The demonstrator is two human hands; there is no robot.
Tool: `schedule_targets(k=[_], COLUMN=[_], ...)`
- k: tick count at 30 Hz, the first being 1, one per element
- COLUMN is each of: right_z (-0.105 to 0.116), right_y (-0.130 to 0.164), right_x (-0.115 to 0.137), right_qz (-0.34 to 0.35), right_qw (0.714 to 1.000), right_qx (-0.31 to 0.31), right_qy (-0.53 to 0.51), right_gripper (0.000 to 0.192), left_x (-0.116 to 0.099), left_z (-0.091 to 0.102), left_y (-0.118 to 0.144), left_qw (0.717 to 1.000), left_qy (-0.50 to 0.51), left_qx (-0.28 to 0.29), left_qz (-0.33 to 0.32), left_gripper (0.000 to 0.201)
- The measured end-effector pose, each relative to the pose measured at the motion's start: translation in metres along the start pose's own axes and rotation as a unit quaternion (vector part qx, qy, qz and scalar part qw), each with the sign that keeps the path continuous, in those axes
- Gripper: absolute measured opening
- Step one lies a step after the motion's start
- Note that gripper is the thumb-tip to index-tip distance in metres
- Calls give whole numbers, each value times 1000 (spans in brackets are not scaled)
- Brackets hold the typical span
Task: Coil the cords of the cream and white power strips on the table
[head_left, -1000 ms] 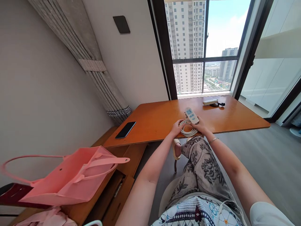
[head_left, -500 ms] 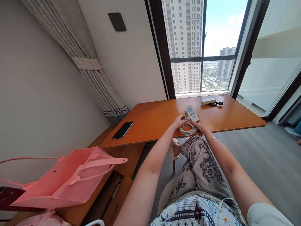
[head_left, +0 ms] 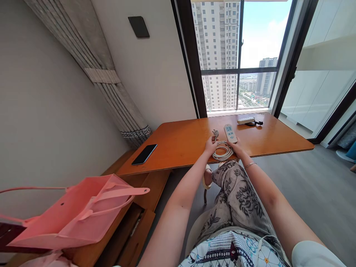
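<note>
A white power strip [head_left: 230, 133] with blue-grey sockets is in my right hand [head_left: 237, 147], whose fingers close on its near end. My left hand [head_left: 211, 145] grips the cord just below a grey plug [head_left: 215, 132], which points up and away from me. Between the two hands the strip's white cord [head_left: 223, 151] forms a loose coil at the table's near edge. The power strip and the plug are apart from each other.
On the wooden table [head_left: 180, 139], a phone [head_left: 144, 154] lies to the left and a second power strip [head_left: 246, 120] with a black cord at the far right. A pink bag [head_left: 80, 215] stands at lower left. Beyond the table is a window [head_left: 239, 70].
My left hand has drawn the plug away to the left from beside the power strip. My right hand has shifted the strip slightly right and turned it more upright in view.
</note>
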State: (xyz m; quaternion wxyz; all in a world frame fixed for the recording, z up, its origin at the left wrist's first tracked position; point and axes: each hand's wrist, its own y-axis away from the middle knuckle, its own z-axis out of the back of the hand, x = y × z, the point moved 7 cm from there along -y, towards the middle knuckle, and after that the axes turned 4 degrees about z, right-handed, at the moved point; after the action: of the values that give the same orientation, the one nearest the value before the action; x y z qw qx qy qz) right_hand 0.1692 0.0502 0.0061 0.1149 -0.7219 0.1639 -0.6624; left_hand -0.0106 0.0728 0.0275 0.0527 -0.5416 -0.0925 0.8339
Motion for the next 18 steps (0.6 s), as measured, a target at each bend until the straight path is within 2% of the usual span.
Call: schedule_targets(k=[5, 9, 15, 18], right_z=[1, 2, 5, 7], right_y=[1, 2, 0, -2], right_x=[-1, 1, -1, -3], right_qz=[-26, -39, -46, -45], right_qw=[999, 996, 989, 984], right_qx=[-19, -31, -57, -72], right_qy=[-41, -75, -127, -154], right_gripper=[49, 46, 41, 37], left_x=[0, -5, -21, -35], left_z=[-3, -4, -3, -6], left_y=[1, -2, 4, 13], left_qw=[998, 995, 993, 985], left_qy=[52, 70, 25, -86], left_qx=[21, 50, 79, 97], left_qz=[-30, -49, -79, -113], left_gripper=[45, 40, 36, 39])
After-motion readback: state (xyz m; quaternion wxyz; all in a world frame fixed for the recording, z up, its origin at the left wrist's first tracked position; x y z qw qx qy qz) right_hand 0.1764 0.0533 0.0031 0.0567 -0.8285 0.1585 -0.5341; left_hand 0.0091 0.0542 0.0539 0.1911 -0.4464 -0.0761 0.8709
